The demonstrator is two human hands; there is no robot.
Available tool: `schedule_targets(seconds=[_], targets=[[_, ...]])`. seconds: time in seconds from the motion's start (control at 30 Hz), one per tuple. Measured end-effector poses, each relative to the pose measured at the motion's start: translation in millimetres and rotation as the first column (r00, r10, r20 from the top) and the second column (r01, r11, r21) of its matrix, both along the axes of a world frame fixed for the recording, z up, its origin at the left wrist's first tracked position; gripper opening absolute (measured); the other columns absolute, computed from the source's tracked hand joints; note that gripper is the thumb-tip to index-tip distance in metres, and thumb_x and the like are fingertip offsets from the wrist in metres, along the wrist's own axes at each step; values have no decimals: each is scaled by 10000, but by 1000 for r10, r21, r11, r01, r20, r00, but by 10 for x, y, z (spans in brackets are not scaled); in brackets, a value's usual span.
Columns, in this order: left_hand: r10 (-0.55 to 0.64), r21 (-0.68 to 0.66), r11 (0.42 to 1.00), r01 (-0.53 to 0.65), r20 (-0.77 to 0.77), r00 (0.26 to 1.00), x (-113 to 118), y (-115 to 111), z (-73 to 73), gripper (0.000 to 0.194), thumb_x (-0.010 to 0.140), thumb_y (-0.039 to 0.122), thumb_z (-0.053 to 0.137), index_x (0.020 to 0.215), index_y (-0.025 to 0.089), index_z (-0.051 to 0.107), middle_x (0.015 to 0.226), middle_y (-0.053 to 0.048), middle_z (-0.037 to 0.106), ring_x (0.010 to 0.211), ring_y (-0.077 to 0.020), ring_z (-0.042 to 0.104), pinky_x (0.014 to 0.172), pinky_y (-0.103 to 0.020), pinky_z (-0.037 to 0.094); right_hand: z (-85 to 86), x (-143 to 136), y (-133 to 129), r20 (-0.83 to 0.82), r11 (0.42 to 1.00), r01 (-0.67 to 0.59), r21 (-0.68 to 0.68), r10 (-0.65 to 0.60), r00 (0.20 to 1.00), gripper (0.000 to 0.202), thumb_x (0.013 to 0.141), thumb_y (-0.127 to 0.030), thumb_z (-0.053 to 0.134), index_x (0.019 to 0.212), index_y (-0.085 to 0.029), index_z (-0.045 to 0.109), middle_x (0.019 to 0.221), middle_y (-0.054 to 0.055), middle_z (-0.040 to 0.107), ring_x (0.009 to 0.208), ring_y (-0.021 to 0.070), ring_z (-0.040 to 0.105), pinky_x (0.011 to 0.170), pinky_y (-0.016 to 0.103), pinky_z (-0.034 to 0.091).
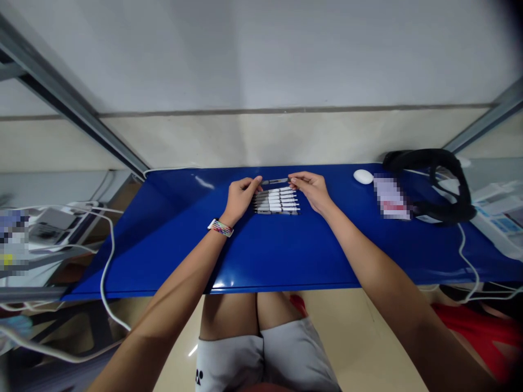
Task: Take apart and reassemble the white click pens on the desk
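Observation:
A dark, slim pen (275, 181) lies crosswise between my two hands, just beyond a row of pens. My left hand (241, 197) pinches its left end between thumb and fingers. At its right end, the fingertips of my right hand (311, 188) close on it. Directly below, several white pens (277, 200) lie side by side on the blue tabletop (278, 250), their lengths running left to right. A darker pen (278, 213) forms the near edge of that row. My left wrist wears a colourful band.
Right of my hands are a white computer mouse (363, 176), a blurred-out packet (391, 197) and a black padded headset-like strap (449, 185). White cables (107, 261) hang over the left side. A wall stands behind the table, with metal posts (81, 103) at both sides.

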State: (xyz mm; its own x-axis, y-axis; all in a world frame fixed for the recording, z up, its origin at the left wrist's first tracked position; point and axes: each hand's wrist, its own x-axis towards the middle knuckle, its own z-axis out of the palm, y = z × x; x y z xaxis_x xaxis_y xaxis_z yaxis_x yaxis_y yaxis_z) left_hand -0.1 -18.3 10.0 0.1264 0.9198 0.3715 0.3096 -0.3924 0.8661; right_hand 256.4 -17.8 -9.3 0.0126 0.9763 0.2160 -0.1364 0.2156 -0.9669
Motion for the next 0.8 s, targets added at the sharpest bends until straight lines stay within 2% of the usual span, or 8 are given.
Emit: schedule_targets(seconds=[0.07,0.13,0.23,0.33,0.43,0.63,0.73,0.8], targets=[[1,11,1000,-1,19,1000,2,-5,7,438,1010,567,678,780,212,792,699,-27,702,666,-164,605,653,-320,452,-1,0,-3,-7,1000,-2,-5,2,1000,295,780,-454,932,992,-257,876,869,38,806,820,199,732,856,393,596],[-4,27,1000,3,51,999,6,-6,4,259,947,478,778,977,224,814,805,-24,743,737,-170,642,705,-315,491,-2,2,-3,-23,1000,1,-12,-2,1000,299,768,-447,940,986,-253,874,872,39,807,822,196,727,855,392,595],[-26,55,998,22,61,998,8,0,-11,277,885,365,828,1128,234,801,987,-40,792,866,-190,688,812,-332,532,0,10,-1,-57,1000,0,-12,0,998,276,754,-413,953,963,-250,876,856,36,808,806,187,719,836,376,586],[-11,45,999,10,22,1000,2,2,-16,233,934,434,776,1003,217,825,946,-44,800,810,-188,672,765,-330,510,12,23,-4,-77,1000,-5,-6,4,997,251,752,-383,953,949,-247,879,837,32,806,792,177,716,830,363,579],[7,26,1000,-6,-24,1000,-1,-3,-1,395,987,555,704,838,210,824,760,-33,758,705,-179,638,692,-329,468,33,33,-14,-72,1000,-9,-10,8,997,273,737,-392,956,950,-242,875,841,33,803,809,185,726,864,378,588],[-12,65,998,14,-30,999,6,-14,21,602,1018,652,628,599,239,756,610,-36,712,691,-190,661,805,-365,519,39,44,-15,-59,999,-20,-37,18,998,327,697,-423,977,950,-251,862,870,34,803,874,207,746,936,414,602],[-10,37,999,11,-31,999,1,-8,6,604,1033,646,606,619,232,754,599,-34,693,656,-181,640,762,-356,509,16,50,3,-70,999,-38,-30,36,997,318,714,-426,972,955,-251,863,845,26,795,833,190,735,901,392,599],[-15,19,1000,15,-10,1000,-1,-1,-10,450,1013,592,668,787,225,797,681,-27,725,679,-179,651,732,-343,499,1,54,16,-69,999,-36,-39,33,997,329,721,-446,969,964,-252,863,846,26,794,809,183,727,874,386,599]])
